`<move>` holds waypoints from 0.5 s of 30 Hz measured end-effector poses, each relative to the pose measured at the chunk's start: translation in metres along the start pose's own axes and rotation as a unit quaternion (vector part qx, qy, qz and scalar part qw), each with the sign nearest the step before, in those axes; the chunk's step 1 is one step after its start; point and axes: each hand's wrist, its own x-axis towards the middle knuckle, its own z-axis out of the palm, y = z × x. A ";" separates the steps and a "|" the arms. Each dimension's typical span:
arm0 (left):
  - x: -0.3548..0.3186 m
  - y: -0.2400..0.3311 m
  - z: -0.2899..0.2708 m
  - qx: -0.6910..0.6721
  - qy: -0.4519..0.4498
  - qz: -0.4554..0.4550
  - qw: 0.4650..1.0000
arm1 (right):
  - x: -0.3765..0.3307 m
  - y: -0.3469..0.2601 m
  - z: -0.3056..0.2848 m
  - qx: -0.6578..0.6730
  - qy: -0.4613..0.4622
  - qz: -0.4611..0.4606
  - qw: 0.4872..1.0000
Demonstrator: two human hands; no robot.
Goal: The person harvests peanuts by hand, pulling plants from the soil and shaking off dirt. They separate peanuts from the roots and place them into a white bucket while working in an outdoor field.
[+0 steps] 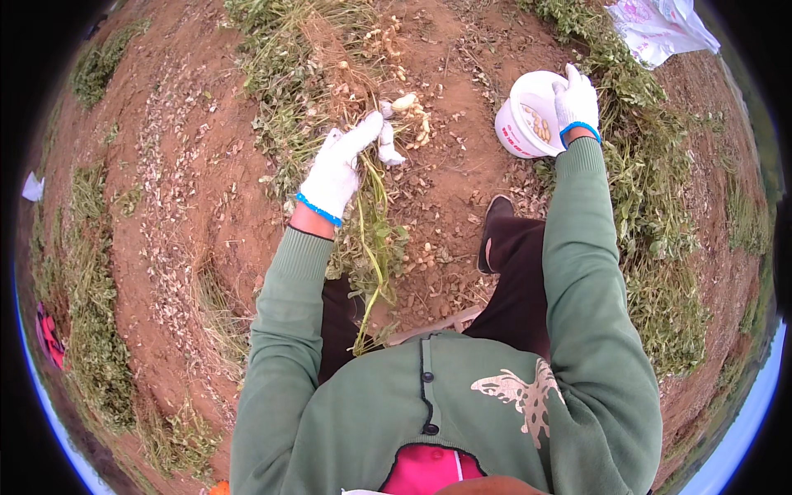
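Note:
My left hand (332, 172), in a white glove with a blue cuff, is closed round a pulled-up peanut plant (375, 247). Its green stems hang down toward my lap, and a cluster of peanuts (422, 124) shows beyond my fingertips. On the right, my gloved right hand (576, 101) grips the rim of a white bucket (513, 136), its fingers bent over the edge. The bucket is tilted, and several peanuts (540, 126) lie inside it. What my right fingers do behind the rim is partly hidden.
A heap of peanut plants (289, 74) lies ahead on the left, with loose peanuts at its edge. Another row of plants (656, 214) runs along the right. A white sack (662, 31) lies at the far right. My shoe (495, 227) stands on reddish soil.

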 end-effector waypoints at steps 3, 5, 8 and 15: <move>-0.005 0.008 0.002 -0.002 -0.040 -0.006 0.999 | 0.005 -0.029 -0.030 0.137 0.006 0.023 0.990; 0.003 0.004 0.004 -0.024 -0.035 -0.014 0.999 | 0.009 -0.059 -0.053 0.315 -0.117 0.043 0.941; -0.002 0.005 0.000 -0.010 -0.032 -0.003 0.999 | -0.026 -0.159 -0.091 0.459 -0.318 -0.021 0.829; 0.004 -0.002 0.004 0.027 0.001 0.003 1.000 | -0.073 -0.220 -0.078 0.418 -0.389 -0.205 0.795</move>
